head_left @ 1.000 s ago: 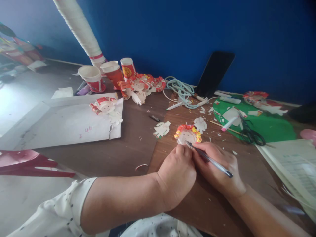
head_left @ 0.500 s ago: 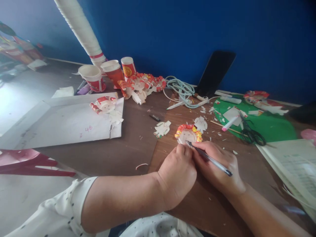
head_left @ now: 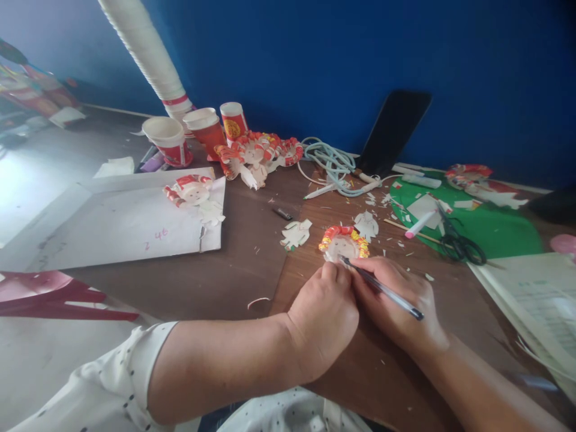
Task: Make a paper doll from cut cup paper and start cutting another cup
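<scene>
Paper face with curled red-and-yellow hair (head_left: 339, 246): lies low over the worktop (head_left: 243, 270), centre-right, right in front of both hands. Simple features marked on it; anything below the chin is covered by the hands.

Left hand (head_left: 324, 318): fingers bunched narrow, pinching the face's lower edge; the fingertips are mostly hidden. Right hand (head_left: 398, 300): fingers closed round a clear ballpoint pen (head_left: 382, 289), tip at the face's lower edge. Contact with the paper can't be made out.

Handling, as judged: very light, thin card, fairly stiff in the flat disc, springy and easily crushed in the curls. Likely to skid or swivel under the nib unless pinned. Best hold: flat lower rim, clear of the curls.

Just beyond: two paper dress cutouts (head_left: 296, 234), one to the left, one behind. Farther right, scissors (head_left: 461, 246) and a pink-tipped marker (head_left: 419, 225) by a green disc (head_left: 508, 234). At the back, a phone (head_left: 396, 132) leaning on the blue wall, coiled cable (head_left: 330, 161), paper cups (head_left: 167, 144).
</scene>
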{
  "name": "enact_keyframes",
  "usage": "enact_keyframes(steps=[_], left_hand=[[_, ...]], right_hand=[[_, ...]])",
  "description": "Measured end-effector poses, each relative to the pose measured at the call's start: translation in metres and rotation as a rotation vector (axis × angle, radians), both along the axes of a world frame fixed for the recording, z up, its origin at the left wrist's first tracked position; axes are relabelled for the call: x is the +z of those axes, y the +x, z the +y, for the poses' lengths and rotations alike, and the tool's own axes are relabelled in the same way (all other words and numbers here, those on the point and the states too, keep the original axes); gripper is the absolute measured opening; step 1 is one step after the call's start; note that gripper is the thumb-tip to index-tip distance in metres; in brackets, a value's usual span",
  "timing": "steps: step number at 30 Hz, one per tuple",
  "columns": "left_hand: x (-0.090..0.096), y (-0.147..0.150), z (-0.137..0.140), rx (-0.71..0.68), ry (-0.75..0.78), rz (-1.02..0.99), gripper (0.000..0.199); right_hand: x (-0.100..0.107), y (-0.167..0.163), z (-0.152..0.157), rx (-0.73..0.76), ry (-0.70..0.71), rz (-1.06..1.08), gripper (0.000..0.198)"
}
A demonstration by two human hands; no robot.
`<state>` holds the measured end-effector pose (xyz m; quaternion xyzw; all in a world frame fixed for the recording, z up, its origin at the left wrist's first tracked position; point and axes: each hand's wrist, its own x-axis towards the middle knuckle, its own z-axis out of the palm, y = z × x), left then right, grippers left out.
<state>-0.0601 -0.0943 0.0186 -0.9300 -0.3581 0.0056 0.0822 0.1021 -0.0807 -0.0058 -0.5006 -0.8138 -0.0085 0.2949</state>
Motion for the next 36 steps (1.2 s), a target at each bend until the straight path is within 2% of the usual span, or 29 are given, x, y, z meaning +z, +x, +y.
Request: enact_keyframes(steps=[25, 36], left_hand=[[0.0024, -0.0004, 0.0013, -0.012, -0.029, 0.022, 0.031], [-0.0013, -0.0012, 0.0011, -0.004, 0.011, -0.001, 0.032]], right_hand=[[0.0010, 0.0013, -0.0022, 0.005, -0.007, -0.011, 0.015], [0.0015, 0.0012, -0.0024, 0.009, -0.026, -0.006, 0.016]])
